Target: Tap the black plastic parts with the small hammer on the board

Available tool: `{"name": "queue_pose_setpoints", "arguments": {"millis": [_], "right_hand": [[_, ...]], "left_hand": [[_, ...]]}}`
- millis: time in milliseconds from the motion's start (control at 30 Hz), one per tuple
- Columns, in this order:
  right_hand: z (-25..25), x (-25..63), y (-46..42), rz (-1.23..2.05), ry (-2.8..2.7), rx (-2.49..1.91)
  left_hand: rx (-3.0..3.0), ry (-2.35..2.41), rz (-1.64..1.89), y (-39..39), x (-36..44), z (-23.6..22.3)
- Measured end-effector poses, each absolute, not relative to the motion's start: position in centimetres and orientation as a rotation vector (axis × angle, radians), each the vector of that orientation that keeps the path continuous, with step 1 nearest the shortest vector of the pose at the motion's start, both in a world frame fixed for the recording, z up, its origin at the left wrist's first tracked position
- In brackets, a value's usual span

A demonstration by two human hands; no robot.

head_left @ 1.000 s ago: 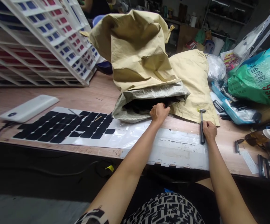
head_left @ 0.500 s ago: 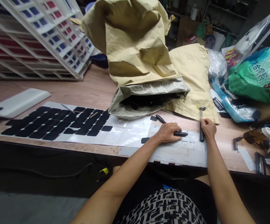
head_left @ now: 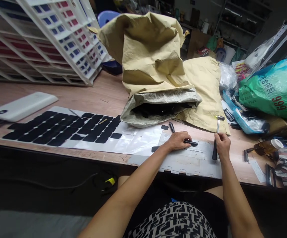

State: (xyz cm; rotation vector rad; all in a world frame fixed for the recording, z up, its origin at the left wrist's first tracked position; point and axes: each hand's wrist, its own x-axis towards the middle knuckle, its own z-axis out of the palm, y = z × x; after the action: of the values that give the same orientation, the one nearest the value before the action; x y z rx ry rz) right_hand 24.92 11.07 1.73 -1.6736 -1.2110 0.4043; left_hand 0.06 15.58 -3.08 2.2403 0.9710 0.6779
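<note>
Left hand (head_left: 178,140): resting low over the plate (head_left: 195,167), its curled fingers pinching the black piece (head_left: 191,143) by one end
Black piece: lying nearly level above the plate, its free end pointing toward the right hand (head_left: 223,144)
Right hand: wrapping tightly around the handle of the hammer (head_left: 215,151), well apart from the left
Hammer: standing nearly upright, head on top, near the plate's right end; whether its foot is touching anything, I cannot tell
Spare piece (head_left: 171,127): lying just beyond the left hand, toward the sack (head_left: 153,71)
Sack: gaping at its mouth, dark contents showing inside
Sheet (head_left: 139,143): spreading out left of the hands, dark squares (head_left: 46,129) covering its far-left part
Change: the left hand, a second ago working at the sack's mouth, is now holding the black piece at the plate; the hammer is leaning slightly more
Bearing on the work: fetching seems finished, each hand now keeping its own thing over the plate
</note>
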Motion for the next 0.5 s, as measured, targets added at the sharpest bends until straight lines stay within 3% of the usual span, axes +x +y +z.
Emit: {"name": "queue_pose_setpoints", "arguments": {"millis": [233,500], "right_hand": [[2.5,19.6,1.0,0.918,-1.197,-1.575],[1.0,18.9,-1.1,0.617,-1.618,-1.758]], "left_hand": [[2.234,0.960,0.684,15.8,0.0,-3.5],[2.195,0.969,0.743,15.6,0.1,-3.3]]}}
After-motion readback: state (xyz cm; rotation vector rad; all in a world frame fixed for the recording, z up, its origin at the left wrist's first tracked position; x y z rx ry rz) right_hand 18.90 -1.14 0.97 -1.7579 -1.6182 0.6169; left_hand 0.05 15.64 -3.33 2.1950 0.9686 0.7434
